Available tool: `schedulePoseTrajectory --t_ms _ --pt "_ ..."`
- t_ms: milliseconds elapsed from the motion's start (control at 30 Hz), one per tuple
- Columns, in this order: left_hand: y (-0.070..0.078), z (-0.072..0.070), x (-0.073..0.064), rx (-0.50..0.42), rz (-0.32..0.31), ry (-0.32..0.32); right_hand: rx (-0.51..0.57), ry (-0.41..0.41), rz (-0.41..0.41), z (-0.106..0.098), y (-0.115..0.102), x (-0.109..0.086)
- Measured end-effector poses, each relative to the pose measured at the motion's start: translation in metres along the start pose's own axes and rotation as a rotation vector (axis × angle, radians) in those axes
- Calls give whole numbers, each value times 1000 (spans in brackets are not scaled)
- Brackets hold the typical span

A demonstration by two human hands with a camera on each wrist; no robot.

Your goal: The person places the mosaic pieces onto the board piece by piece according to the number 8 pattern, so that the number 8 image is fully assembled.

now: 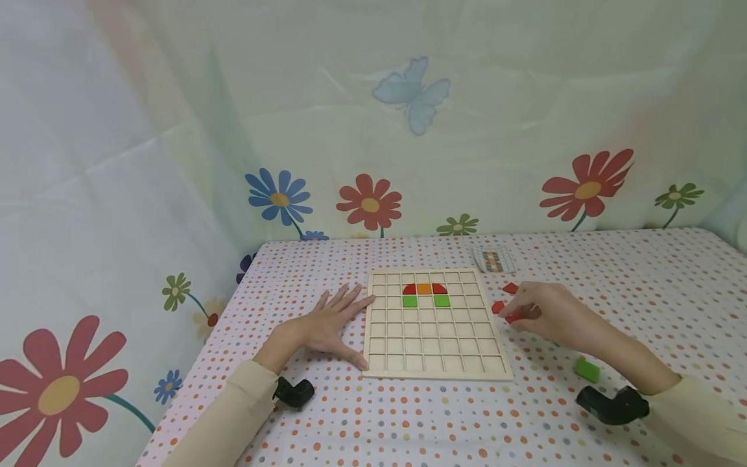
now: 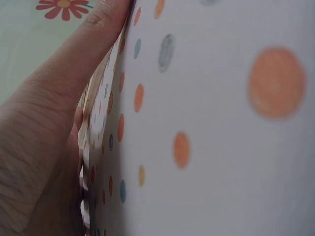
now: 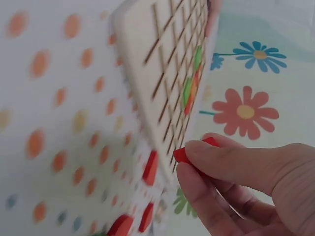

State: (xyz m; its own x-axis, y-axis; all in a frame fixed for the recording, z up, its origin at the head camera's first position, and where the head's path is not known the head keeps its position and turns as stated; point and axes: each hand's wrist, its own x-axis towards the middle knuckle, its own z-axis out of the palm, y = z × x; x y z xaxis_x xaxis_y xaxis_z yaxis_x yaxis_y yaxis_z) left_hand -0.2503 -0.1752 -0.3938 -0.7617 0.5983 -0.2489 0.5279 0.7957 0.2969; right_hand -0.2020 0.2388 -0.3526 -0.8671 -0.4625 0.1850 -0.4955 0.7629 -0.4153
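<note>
A wooden grid board [image 1: 434, 374] lies flat on the table. In its upper cells sit two red rounded pieces [image 1: 410, 289], an orange square [image 1: 423, 288] between them, and two green squares [image 1: 410, 301] below. Fingers spread, my left hand [image 1: 327, 326] rests at the board's left edge, with thumb and a fingertip touching it. To the right of the board, my right hand [image 1: 551, 313] pinches a red piece [image 3: 181, 155] between thumb and fingers, above the table. Its full shape is partly covered by the fingers. Loose red pieces [image 3: 150, 168] lie on the cloth close by.
A printed pattern card [image 1: 493, 260] lies behind the board's far right corner. A green block [image 1: 587, 370] is on the dotted tablecloth [image 1: 432, 421] near my right forearm. Behind the table hangs a flowered curtain [image 1: 496, 130].
</note>
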Motion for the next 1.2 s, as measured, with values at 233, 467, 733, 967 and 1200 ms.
schedulePoseTrajectory --t_ms 233,467,733,967,1200 --pt "-1 2 0 1 -19 2 124 -16 -74 10 -22 32" --pt "1 2 -1 -2 -18 8 225 -77 -132 28 -28 56" --pt "4 1 3 6 -22 17 244 -86 -52 41 -24 65" --pt "2 1 4 34 -24 5 235 -73 4 46 -26 69" --pt "-1 3 3 19 -26 1 171 -62 26 54 -35 74"
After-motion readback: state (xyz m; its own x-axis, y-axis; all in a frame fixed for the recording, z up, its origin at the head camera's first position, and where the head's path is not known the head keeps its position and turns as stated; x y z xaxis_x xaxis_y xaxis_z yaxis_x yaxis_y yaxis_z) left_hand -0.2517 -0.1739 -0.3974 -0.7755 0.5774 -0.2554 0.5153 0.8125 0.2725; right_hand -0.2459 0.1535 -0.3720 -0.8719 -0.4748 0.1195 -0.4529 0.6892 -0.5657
